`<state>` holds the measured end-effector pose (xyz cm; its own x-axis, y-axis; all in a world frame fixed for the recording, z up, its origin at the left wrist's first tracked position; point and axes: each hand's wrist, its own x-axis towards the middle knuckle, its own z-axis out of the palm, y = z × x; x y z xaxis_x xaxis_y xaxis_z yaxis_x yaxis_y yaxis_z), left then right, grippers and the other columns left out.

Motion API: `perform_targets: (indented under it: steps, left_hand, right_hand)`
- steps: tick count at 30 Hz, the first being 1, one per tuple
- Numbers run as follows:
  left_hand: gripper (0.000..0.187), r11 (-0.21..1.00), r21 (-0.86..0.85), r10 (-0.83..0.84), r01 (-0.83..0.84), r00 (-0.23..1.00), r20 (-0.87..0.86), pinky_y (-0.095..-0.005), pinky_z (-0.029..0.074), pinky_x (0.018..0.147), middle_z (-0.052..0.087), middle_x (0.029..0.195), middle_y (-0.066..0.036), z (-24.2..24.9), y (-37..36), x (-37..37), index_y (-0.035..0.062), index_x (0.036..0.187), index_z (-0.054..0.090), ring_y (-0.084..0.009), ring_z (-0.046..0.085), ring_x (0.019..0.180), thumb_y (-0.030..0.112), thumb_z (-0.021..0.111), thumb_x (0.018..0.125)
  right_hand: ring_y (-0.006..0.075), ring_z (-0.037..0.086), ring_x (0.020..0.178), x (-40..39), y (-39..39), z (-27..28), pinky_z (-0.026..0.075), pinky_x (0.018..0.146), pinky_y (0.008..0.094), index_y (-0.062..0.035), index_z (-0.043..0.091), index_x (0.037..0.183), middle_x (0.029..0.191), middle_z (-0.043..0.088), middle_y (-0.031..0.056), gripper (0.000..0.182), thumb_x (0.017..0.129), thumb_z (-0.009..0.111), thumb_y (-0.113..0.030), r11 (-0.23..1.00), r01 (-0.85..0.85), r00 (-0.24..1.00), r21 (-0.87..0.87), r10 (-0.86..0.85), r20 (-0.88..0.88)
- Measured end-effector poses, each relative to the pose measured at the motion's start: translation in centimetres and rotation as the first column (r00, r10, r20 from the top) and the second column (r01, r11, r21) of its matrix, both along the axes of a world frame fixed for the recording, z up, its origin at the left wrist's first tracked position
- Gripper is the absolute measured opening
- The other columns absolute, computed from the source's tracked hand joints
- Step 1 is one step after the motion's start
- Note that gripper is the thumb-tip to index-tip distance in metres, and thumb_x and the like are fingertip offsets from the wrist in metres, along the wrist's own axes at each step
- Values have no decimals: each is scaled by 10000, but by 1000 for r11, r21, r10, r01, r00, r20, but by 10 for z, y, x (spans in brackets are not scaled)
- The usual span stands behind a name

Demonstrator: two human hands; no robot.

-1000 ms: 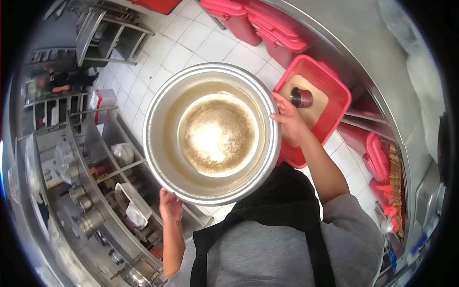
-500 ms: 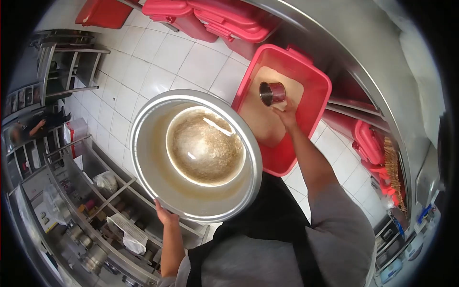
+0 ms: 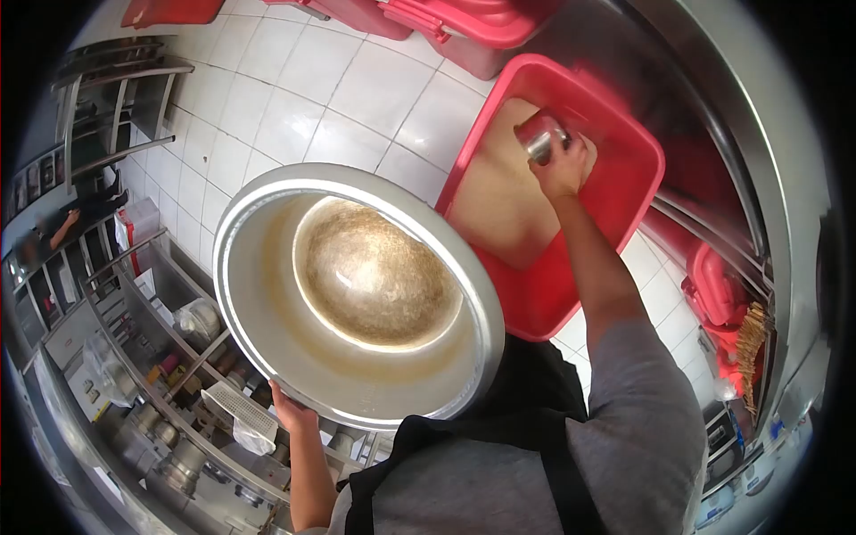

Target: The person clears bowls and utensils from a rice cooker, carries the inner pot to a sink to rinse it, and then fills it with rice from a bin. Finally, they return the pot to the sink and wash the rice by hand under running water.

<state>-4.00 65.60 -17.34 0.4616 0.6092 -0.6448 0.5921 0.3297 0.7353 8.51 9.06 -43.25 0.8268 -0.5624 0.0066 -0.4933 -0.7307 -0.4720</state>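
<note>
The right hand (image 3: 563, 167) clasps a metal cup (image 3: 540, 140) — tan contents (image 3: 499, 201) lie below and beside that hand, inside a red bin (image 3: 539, 308). The left hand (image 3: 292, 415) grips a big pot (image 3: 383, 383) by its rim — the pot tilts above that hand.

Silver-grey pot (image 3: 374, 379) with mottled golden-brown base (image 3: 374, 276), silvery cup (image 3: 539, 140), pinkish-red tub (image 3: 620, 196), beige contents (image 3: 499, 201)
</note>
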Motion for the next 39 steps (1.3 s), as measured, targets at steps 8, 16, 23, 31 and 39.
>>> perform_targets:
  steps: [8, 16, 23, 31, 39]
  left_hand:
    - [460, 999, -3, -48, 48, 998, -28, -425, 418, 934, 557, 1173, -106, 8, -5, 5, 51, 1211, 484, -287, 525, 1093, 392, 491, 902]
    - [419, 998, -9, -55, 55, 998, -17, -411, 433, 913, 572, 1143, -107, 17, -29, 5, 46, 1198, 490, -276, 539, 1073, 356, 466, 916]
    - [403, 996, -28, -81, 81, 997, 5, -399, 435, 911, 573, 1151, -98, 14, -21, -6, 51, 1186, 504, -263, 542, 1071, 349, 466, 919]
    - [468, 988, -79, -133, 135, 991, 31, -394, 423, 926, 551, 1187, -110, 18, -13, -13, 43, 1213, 486, -269, 524, 1096, 392, 489, 901]
    - [296, 994, 36, -108, 103, 977, 183, -370, 459, 874, 566, 1074, -95, 16, -13, -24, 44, 1107, 506, -243, 549, 1015, 268, 463, 918]
  right_hand:
    - [400, 215, 1314, 6, 37, -67, 275, 1015, 545, -378, 445, 1264, 1432, 222, 108, 718, 640, 720, -154, 985, -175, 864, -1, 153, -480]
    - [311, 445, 1125, -37, 100, -111, 405, 914, 497, -264, 523, 1205, 1227, 519, 82, 702, 546, 763, -274, 888, -168, 855, 429, 348, -385]
    - [200, 585, 620, -51, 84, -63, 534, 570, 367, -181, 488, 1263, 883, 608, 90, 604, 709, 726, -146, 185, 350, 847, 919, 357, -394]
    - [192, 548, 973, -92, 54, 21, 543, 694, 389, -170, 423, 1320, 1103, 518, 90, 628, 751, 665, -57, -7, 321, 931, 947, 183, -315]
    - [281, 469, 1160, -144, -15, 164, 549, 766, 481, -153, 350, 1355, 1325, 391, 105, 649, 768, 595, -26, -115, 45, 984, 992, -165, -64]
